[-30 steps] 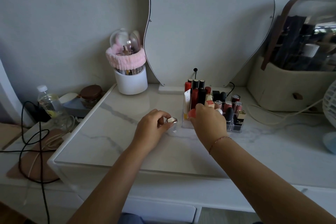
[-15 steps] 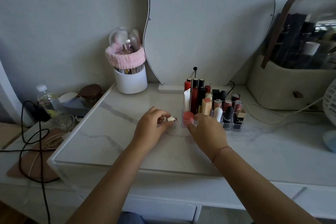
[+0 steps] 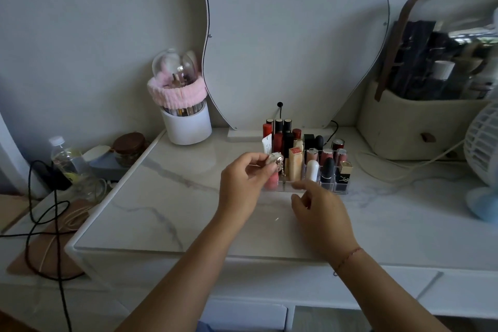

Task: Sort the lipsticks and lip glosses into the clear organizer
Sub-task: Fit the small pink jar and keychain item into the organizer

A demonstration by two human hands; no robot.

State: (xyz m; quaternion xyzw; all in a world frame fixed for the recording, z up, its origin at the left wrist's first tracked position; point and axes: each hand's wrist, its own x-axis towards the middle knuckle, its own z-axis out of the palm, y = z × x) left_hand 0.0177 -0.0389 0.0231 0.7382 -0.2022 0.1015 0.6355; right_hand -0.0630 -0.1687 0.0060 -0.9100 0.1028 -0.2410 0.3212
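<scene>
The clear organizer (image 3: pixel 327 186) stands on the marble tabletop, holding several upright lipsticks and lip glosses. My left hand (image 3: pixel 242 186) pinches a small silver-capped lip gloss (image 3: pixel 275 158) with a dangling chain, held over the organizer's front-left corner. A pink lipstick (image 3: pixel 271 181) stands in that front-left slot, just below the held one. My right hand (image 3: pixel 319 210) hovers in front of the organizer, fingers loosely apart and holding nothing. A gold lipstick (image 3: pixel 295 162), a white tube (image 3: pixel 312 170) and a black one (image 3: pixel 328 170) fill the front row.
A white brush holder (image 3: pixel 186 124) with a pink band stands at the back left, beside a wavy mirror (image 3: pixel 293 35). A beige cosmetic case (image 3: pixel 412 121) and a white fan (image 3: pixel 483 148) sit on the right. Black cables (image 3: pixel 43 213), a water bottle (image 3: pixel 64 162) and a jar (image 3: pixel 129 145) lie left.
My left hand lifted the silver-capped gloss and moved right, over the organizer's front-left corner. My right hand let go of the pink lipstick, now in its slot, and drew back.
</scene>
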